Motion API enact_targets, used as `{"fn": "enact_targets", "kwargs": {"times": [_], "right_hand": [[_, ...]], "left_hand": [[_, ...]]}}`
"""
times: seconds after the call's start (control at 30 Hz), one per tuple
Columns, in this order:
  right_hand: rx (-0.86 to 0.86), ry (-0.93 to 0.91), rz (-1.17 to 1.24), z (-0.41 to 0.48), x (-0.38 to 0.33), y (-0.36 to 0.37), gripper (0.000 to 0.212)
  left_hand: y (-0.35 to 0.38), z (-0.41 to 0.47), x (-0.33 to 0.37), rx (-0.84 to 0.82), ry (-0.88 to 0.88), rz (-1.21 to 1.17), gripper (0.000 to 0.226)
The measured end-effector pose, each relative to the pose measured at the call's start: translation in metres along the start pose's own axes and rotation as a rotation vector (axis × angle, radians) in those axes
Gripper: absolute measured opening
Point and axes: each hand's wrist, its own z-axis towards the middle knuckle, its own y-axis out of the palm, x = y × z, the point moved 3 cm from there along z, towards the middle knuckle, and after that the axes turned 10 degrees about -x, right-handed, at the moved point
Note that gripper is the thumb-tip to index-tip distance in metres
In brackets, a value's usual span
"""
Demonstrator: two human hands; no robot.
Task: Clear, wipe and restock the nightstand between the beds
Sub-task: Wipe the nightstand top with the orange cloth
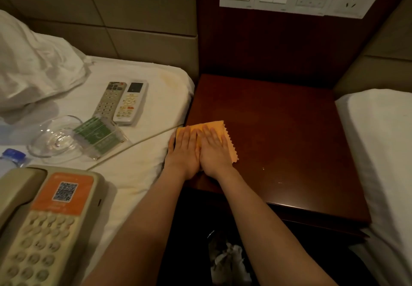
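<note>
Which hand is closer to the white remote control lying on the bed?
The left hand. It presses the orange cloth at the wooden nightstand's edge beside the bed, below-right of the white remote control. The right hand lies just beyond it, farther away.

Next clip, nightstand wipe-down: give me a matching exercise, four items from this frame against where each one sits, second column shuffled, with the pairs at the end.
Items:
1. orange cloth
2. telephone
3. two remotes
4. crumpled tissue

Places:
A. on the left bed, nearest the camera
B. in the bin below the nightstand's front edge
C. flat on the nightstand, under both hands
D. side by side on the left bed, behind the glass ashtray

Pairs: 1-C, 2-A, 3-D, 4-B

The left hand and right hand lie flat, palms down, on the cloth.
</note>
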Motion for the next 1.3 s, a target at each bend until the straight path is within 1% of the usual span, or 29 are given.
{"fn": "enact_targets", "kwargs": {"times": [0.07,0.17,0.2,0.3,0.5,0.67,0.97,1.17,1.3], "right_hand": [[0.0,-0.004,0.002,-0.006,-0.004,0.006,0.054],[-0.001,-0.007,-0.021,-0.016,-0.007,0.016,0.065],[-0.002,-0.008,-0.024,-0.02,-0.009,0.019,0.065],[-0.004,-0.011,-0.008,-0.033,-0.013,0.025,0.055],[-0.021,-0.016,-0.021,-0.051,-0.014,0.033,0.054],[-0.008,-0.043,-0.052,-0.058,-0.002,0.032,0.055],[0.019,0.003,-0.055,-0.081,0.05,0.019,0.054],[0.074,0.086,-0.01,-0.109,0.101,0.006,0.053],[0.076,0.161,0.015,-0.131,0.139,-0.004,0.053]], "left_hand": [[0.003,-0.009,-0.003,0.002,-0.007,-0.005,0.055],[0.009,-0.023,-0.006,-0.005,-0.013,-0.022,0.054],[0.011,-0.027,-0.006,-0.006,-0.013,-0.025,0.054],[0.017,-0.039,-0.008,-0.018,-0.009,0.004,0.055],[0.027,-0.058,-0.005,-0.021,-0.026,-0.056,0.054],[0.03,-0.062,0.008,-0.033,-0.03,-0.049,0.054],[0.031,-0.061,0.065,-0.055,0.051,-0.054,0.055],[0.034,-0.056,0.122,-0.075,0.15,-0.022,0.056],[0.038,-0.056,0.167,-0.09,0.217,0.016,0.055]]}}
